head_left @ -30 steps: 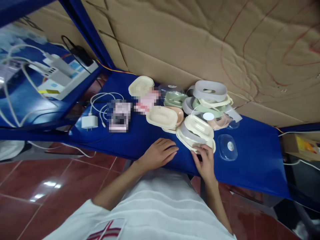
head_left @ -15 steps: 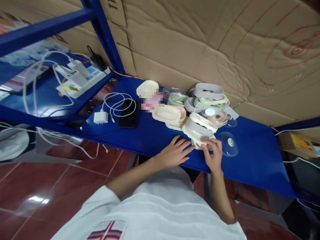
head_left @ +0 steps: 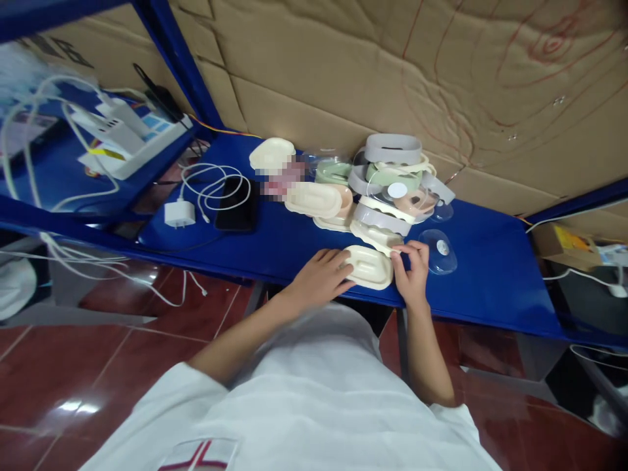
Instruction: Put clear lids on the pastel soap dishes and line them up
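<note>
Tray (head_left: 370, 268): my left hand (head_left: 320, 276), spread, likely steadies it; right hand (head_left: 412, 271) pinches lid (head_left: 373, 237) behind tray (edge perhaps easiest grip).

Back wall: big sheet of creased brown cardboard (head_left: 318, 85), upright behind the bench, thin red curved lines (head_left: 554, 44) drawn at upper right, dark printed marks (head_left: 63, 52) on cardboard at upper left. Bench: long, glossy blue top (head_left: 490, 275), running across the middle. Left: slanted blue post (head_left: 176, 59), blue crossbar (head_left: 63, 23) high up, shiny blue shelf surface (head_left: 63, 173) beside the bench. Right: another blue bar (head_left: 579, 204), flat black surface (head_left: 579, 294) below it. Floor: polished red-brown square tiles (head_left: 161, 379), pale joints; white light reflections (head_left: 78, 407) at lower left. Lamps out of frame.
</note>
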`<action>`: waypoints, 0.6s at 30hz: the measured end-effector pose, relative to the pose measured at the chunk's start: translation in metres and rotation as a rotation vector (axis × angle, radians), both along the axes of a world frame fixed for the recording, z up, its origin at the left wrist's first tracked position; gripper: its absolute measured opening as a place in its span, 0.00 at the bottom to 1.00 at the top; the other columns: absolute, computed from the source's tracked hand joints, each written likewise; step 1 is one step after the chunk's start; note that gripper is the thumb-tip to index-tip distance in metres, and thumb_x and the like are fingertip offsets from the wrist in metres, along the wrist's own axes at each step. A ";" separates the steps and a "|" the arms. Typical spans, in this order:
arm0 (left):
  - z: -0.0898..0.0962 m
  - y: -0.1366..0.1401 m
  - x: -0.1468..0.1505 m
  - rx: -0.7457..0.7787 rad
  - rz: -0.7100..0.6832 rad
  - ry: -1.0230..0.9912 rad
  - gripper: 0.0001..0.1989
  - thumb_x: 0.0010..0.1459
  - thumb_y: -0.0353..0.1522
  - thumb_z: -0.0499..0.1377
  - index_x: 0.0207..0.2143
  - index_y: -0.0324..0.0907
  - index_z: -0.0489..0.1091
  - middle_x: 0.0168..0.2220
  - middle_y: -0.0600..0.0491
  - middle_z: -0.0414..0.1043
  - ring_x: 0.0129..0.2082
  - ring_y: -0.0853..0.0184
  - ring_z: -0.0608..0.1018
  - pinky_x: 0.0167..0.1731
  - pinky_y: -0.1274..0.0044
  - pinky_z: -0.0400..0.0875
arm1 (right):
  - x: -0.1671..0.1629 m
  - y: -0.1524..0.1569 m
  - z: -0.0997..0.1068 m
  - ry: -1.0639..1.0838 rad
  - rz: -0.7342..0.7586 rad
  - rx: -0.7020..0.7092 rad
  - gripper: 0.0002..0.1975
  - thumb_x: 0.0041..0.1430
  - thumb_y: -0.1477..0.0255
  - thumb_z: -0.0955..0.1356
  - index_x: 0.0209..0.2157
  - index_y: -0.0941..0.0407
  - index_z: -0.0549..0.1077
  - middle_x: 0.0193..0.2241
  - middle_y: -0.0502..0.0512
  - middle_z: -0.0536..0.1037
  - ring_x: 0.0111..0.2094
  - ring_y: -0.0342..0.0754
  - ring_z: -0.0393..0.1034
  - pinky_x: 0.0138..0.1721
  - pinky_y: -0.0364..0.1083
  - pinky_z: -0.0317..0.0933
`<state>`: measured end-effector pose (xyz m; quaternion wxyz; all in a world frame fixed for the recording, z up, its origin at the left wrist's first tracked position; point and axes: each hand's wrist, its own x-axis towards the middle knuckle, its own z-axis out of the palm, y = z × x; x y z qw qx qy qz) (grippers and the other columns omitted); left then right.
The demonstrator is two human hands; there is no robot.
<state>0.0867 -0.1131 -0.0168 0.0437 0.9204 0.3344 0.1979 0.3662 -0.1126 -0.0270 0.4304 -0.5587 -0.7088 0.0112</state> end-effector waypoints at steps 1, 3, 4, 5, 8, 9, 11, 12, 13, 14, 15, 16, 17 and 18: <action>-0.002 -0.004 -0.015 0.009 0.028 -0.018 0.11 0.74 0.39 0.62 0.45 0.41 0.76 0.60 0.41 0.75 0.56 0.51 0.78 0.55 0.61 0.73 | -0.001 -0.001 0.000 -0.008 0.004 0.006 0.11 0.73 0.62 0.69 0.46 0.53 0.80 0.46 0.59 0.73 0.52 0.55 0.71 0.58 0.57 0.66; -0.008 -0.012 -0.042 0.005 0.072 -0.077 0.10 0.73 0.39 0.62 0.44 0.41 0.76 0.58 0.41 0.76 0.55 0.52 0.79 0.56 0.61 0.74 | -0.003 -0.002 0.000 -0.057 0.020 0.011 0.10 0.72 0.61 0.70 0.45 0.52 0.80 0.47 0.59 0.74 0.53 0.56 0.71 0.59 0.58 0.64; -0.012 -0.015 -0.053 0.000 0.100 -0.113 0.09 0.73 0.39 0.62 0.43 0.42 0.75 0.58 0.41 0.76 0.55 0.52 0.79 0.56 0.61 0.74 | -0.005 -0.003 0.001 -0.096 0.037 0.003 0.10 0.72 0.61 0.70 0.44 0.52 0.80 0.47 0.58 0.74 0.54 0.56 0.71 0.59 0.58 0.63; -0.015 -0.017 -0.061 -0.003 0.129 -0.149 0.09 0.73 0.38 0.62 0.43 0.42 0.75 0.58 0.41 0.76 0.55 0.53 0.80 0.55 0.61 0.75 | -0.006 -0.003 0.001 -0.140 0.060 -0.013 0.11 0.72 0.61 0.69 0.42 0.52 0.80 0.47 0.58 0.75 0.55 0.57 0.71 0.59 0.58 0.62; -0.024 -0.020 -0.068 0.026 0.218 -0.214 0.06 0.70 0.36 0.64 0.45 0.43 0.74 0.57 0.42 0.77 0.56 0.53 0.80 0.55 0.62 0.75 | -0.010 -0.004 0.002 -0.220 0.096 -0.057 0.11 0.74 0.61 0.68 0.44 0.51 0.80 0.48 0.58 0.77 0.55 0.56 0.73 0.59 0.57 0.62; -0.027 -0.021 -0.066 0.053 0.241 -0.219 0.06 0.69 0.36 0.64 0.45 0.44 0.74 0.56 0.42 0.78 0.56 0.53 0.80 0.55 0.62 0.75 | -0.011 -0.003 0.002 -0.221 0.084 -0.052 0.11 0.74 0.61 0.68 0.46 0.51 0.80 0.49 0.59 0.78 0.55 0.56 0.73 0.59 0.57 0.62; -0.031 -0.021 -0.062 0.116 0.266 -0.216 0.08 0.66 0.36 0.66 0.45 0.44 0.74 0.55 0.43 0.79 0.56 0.51 0.81 0.55 0.60 0.75 | -0.012 -0.002 0.003 -0.207 0.042 -0.035 0.12 0.74 0.61 0.68 0.51 0.50 0.79 0.52 0.59 0.78 0.57 0.56 0.73 0.60 0.57 0.62; -0.032 -0.021 -0.060 0.137 0.268 -0.213 0.08 0.65 0.37 0.67 0.44 0.44 0.74 0.55 0.43 0.80 0.56 0.50 0.81 0.54 0.60 0.75 | -0.011 -0.001 0.002 -0.204 0.024 -0.039 0.13 0.74 0.61 0.68 0.54 0.50 0.79 0.53 0.60 0.77 0.58 0.57 0.73 0.61 0.57 0.62; -0.033 -0.021 -0.059 0.148 0.265 -0.211 0.08 0.65 0.37 0.67 0.43 0.45 0.74 0.55 0.43 0.80 0.56 0.50 0.81 0.54 0.60 0.75 | -0.011 0.000 0.002 -0.207 0.014 -0.051 0.15 0.75 0.61 0.68 0.57 0.50 0.78 0.54 0.60 0.76 0.59 0.57 0.72 0.62 0.57 0.62; -0.033 -0.021 -0.059 0.146 0.258 -0.210 0.08 0.64 0.37 0.67 0.43 0.45 0.74 0.55 0.43 0.80 0.56 0.49 0.80 0.53 0.60 0.75 | -0.011 0.000 0.002 -0.217 0.008 -0.070 0.17 0.75 0.61 0.67 0.60 0.50 0.77 0.56 0.61 0.75 0.60 0.57 0.72 0.62 0.57 0.62; -0.033 -0.021 -0.059 0.135 0.251 -0.210 0.08 0.64 0.37 0.67 0.42 0.45 0.74 0.55 0.44 0.80 0.56 0.49 0.80 0.53 0.60 0.75 | -0.010 0.001 0.001 -0.230 0.004 -0.090 0.19 0.75 0.61 0.67 0.62 0.49 0.75 0.57 0.62 0.75 0.60 0.57 0.71 0.63 0.58 0.62; -0.033 -0.022 -0.060 0.122 0.247 -0.212 0.08 0.64 0.37 0.67 0.41 0.45 0.73 0.55 0.44 0.80 0.56 0.49 0.80 0.53 0.60 0.75 | -0.010 0.001 0.001 -0.242 -0.001 -0.104 0.20 0.76 0.61 0.67 0.64 0.49 0.74 0.57 0.62 0.74 0.61 0.57 0.71 0.64 0.58 0.62; -0.032 -0.022 -0.061 0.111 0.247 -0.215 0.08 0.64 0.37 0.67 0.41 0.45 0.73 0.55 0.44 0.80 0.57 0.49 0.80 0.54 0.60 0.75 | -0.010 0.001 0.000 -0.252 -0.004 -0.112 0.22 0.76 0.61 0.66 0.66 0.49 0.73 0.58 0.62 0.74 0.61 0.58 0.70 0.64 0.58 0.63; -0.031 -0.022 -0.061 0.104 0.249 -0.218 0.07 0.64 0.37 0.67 0.41 0.45 0.73 0.55 0.44 0.80 0.57 0.49 0.80 0.54 0.60 0.75 | -0.010 0.001 0.000 -0.260 -0.007 -0.116 0.22 0.76 0.61 0.66 0.67 0.49 0.72 0.58 0.63 0.74 0.61 0.58 0.70 0.65 0.59 0.63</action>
